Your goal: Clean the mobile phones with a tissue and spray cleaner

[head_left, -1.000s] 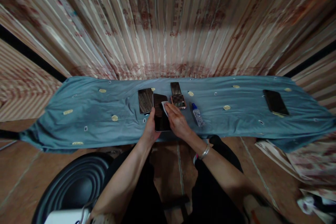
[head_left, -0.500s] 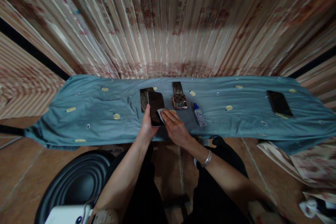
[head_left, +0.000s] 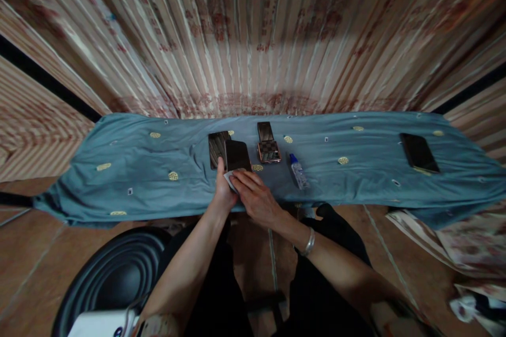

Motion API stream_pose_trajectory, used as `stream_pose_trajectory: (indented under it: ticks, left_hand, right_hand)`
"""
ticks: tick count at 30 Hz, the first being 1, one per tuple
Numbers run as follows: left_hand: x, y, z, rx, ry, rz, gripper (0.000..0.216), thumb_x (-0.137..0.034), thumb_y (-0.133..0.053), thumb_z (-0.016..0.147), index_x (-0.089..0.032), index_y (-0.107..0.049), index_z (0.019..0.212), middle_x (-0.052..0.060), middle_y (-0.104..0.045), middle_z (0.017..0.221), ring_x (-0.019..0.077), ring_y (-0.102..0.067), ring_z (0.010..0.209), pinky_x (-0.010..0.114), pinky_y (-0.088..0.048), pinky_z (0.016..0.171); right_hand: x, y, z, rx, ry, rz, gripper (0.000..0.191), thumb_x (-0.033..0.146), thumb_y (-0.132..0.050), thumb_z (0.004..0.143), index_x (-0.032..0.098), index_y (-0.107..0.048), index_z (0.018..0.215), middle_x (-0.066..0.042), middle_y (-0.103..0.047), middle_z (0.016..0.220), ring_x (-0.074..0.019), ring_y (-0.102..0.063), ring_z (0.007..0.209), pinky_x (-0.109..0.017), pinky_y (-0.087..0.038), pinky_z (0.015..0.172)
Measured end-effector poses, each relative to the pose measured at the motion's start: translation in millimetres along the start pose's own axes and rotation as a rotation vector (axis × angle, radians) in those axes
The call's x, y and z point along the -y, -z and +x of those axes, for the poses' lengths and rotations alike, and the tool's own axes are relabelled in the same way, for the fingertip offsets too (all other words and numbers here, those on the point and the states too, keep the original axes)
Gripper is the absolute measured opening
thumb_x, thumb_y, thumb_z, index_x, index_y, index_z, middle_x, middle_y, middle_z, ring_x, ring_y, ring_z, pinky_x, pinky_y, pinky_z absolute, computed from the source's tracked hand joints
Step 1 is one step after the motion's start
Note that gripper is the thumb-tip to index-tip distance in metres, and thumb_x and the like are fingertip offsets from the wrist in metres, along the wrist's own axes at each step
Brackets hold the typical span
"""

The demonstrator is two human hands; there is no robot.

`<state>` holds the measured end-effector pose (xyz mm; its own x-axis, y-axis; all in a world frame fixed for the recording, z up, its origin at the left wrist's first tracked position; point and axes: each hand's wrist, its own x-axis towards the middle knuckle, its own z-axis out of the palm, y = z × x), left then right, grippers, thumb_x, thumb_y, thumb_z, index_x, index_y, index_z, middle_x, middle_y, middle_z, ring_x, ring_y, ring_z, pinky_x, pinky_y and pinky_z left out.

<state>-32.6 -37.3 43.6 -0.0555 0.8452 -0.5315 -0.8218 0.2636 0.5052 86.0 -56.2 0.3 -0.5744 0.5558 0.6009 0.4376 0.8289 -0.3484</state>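
Observation:
My left hand [head_left: 224, 189] grips a dark smartphone [head_left: 237, 155] by its near left edge, thumb along the side, screen facing up. Across the phone's lower part lies my right hand [head_left: 255, 195], fingers closed over a small white cloth or tissue [head_left: 230, 181] pressed on the glass. Part of the wipe is hidden under the fingers. Just behind the held phone, a second dark phone [head_left: 217, 150] rests on the blue cloth. To the right are a watch-like device with a rose-gold rim [head_left: 269, 152] and a clear bottle with a blue cap [head_left: 298, 172], lying on its side.
A blue patterned cloth [head_left: 363, 184] covers the long narrow table. Another dark phone [head_left: 419, 152] lies at its right end. Pleated curtains [head_left: 245, 37] hang behind. A round black ribbed object [head_left: 118, 274] and a white device [head_left: 98, 324] are at lower left.
My right hand has slid the white wipe leftward and slightly down across the phone, toward my left thumb. The held phone has shifted slightly; the other things lie as before.

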Motion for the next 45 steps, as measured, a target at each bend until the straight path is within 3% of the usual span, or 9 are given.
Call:
stream_pose_trajectory:
  ticks: [4,7,9,14,20,24,31,38,45]
  left_hand:
    - [5.5,0.1,-0.8,-0.01,-0.002,0.032,0.068,-0.058,-0.03,0.103,-0.02,-0.062,0.057,0.005,-0.063,0.054,0.0218,-0.073,0.085,0.031,-0.057,0.093]
    - [12.4,-2.9,-4.0,-0.061,-0.029,0.039,0.065,-0.059,-0.032,0.103,-0.02,-0.061,0.059,0.005,-0.065,0.059,0.0217,-0.073,0.095,0.029,-0.056,0.094]
    - [17.5,-5.1,-8.0,-0.098,-0.071,0.041,0.058,-0.054,-0.035,0.104,-0.019,-0.066,0.069,0.005,-0.071,0.072,0.0192,-0.072,0.104,0.025,-0.055,0.097]
    - [28.6,-8.8,-17.3,0.007,-0.046,0.049,0.048,-0.049,-0.038,0.105,-0.016,-0.074,0.101,0.009,-0.077,0.113,0.0204,-0.065,0.125,0.027,-0.052,0.105]
    - [38.9,-12.0,-21.0,0.122,0.004,0.067,0.047,-0.037,-0.038,0.106,-0.019,-0.057,0.144,0.008,-0.07,0.134,0.0198,-0.059,0.135,0.034,-0.049,0.111]
    - [45.4,-9.5,-21.5,0.119,0.034,0.148,0.041,-0.03,-0.049,0.102,-0.017,-0.063,0.139,0.01,-0.075,0.124,0.024,-0.066,0.125,0.039,-0.052,0.108]
    - [42.5,-2.7,-22.6,0.18,0.096,0.322,0.031,-0.038,-0.072,0.088,-0.01,-0.077,0.098,0.012,-0.08,0.09,0.0256,-0.077,0.089,0.037,-0.062,0.086]
    - [27.2,-7.6,-22.8,0.084,0.18,0.259,0.042,-0.04,-0.049,0.102,-0.008,-0.075,0.109,0.015,-0.08,0.091,0.0246,-0.078,0.083,0.036,-0.063,0.082]
    - [23.3,-12.7,-22.7,0.088,0.174,0.178,0.047,-0.04,-0.039,0.105,-0.009,-0.071,0.122,0.014,-0.08,0.096,0.0242,-0.078,0.088,0.039,-0.062,0.088]
  right_hand:
    - [-2.7,0.1,0.9,0.046,-0.044,0.038,0.049,0.01,-0.041,0.099,0.014,-0.055,0.146,-0.015,-0.059,0.147,-0.0267,-0.05,0.14,-0.05,-0.047,0.118]
    - [-6.6,0.7,2.4,0.045,-0.058,0.04,0.049,0.01,-0.041,0.099,0.012,-0.054,0.146,-0.017,-0.057,0.149,-0.0272,-0.048,0.142,-0.05,-0.046,0.119]
    - [-9.9,2.0,4.2,0.028,-0.053,0.03,0.048,0.01,-0.039,0.099,0.01,-0.057,0.143,-0.018,-0.058,0.148,-0.0273,-0.048,0.142,-0.049,-0.047,0.119]
    - [-21.4,9.4,11.2,0.029,-0.064,-0.022,0.045,0.009,-0.042,0.099,0.014,-0.063,0.138,-0.017,-0.06,0.146,-0.0282,-0.049,0.142,-0.05,-0.047,0.119]
    - [-44.1,20.8,20.0,0.004,-0.118,-0.111,0.042,0.013,-0.042,0.101,0.013,-0.065,0.136,-0.017,-0.06,0.146,-0.0284,-0.05,0.141,-0.05,-0.044,0.121]
    - [-60.6,25.3,22.2,-0.036,-0.184,-0.105,0.047,0.011,-0.037,0.099,0.014,-0.063,0.138,-0.016,-0.061,0.144,-0.0279,-0.05,0.139,-0.052,-0.042,0.121]
    - [-86.1,32.0,19.8,-0.059,-0.272,-0.114,0.048,0.012,-0.035,0.096,0.01,-0.059,0.138,-0.018,-0.069,0.127,-0.031,-0.057,0.125,-0.053,-0.047,0.113]
    - [-93.5,28.8,12.4,-0.103,-0.367,-0.05,0.041,0.014,-0.038,0.096,0.009,-0.064,0.128,-0.02,-0.072,0.118,-0.031,-0.065,0.113,-0.049,-0.052,0.104]
    - [-100.8,11.8,14.1,-0.271,-0.644,0.405,0.035,0.027,-0.046,0.094,0.016,-0.075,0.112,-0.006,-0.079,0.098,-0.0231,-0.071,0.097,-0.039,-0.056,0.095]
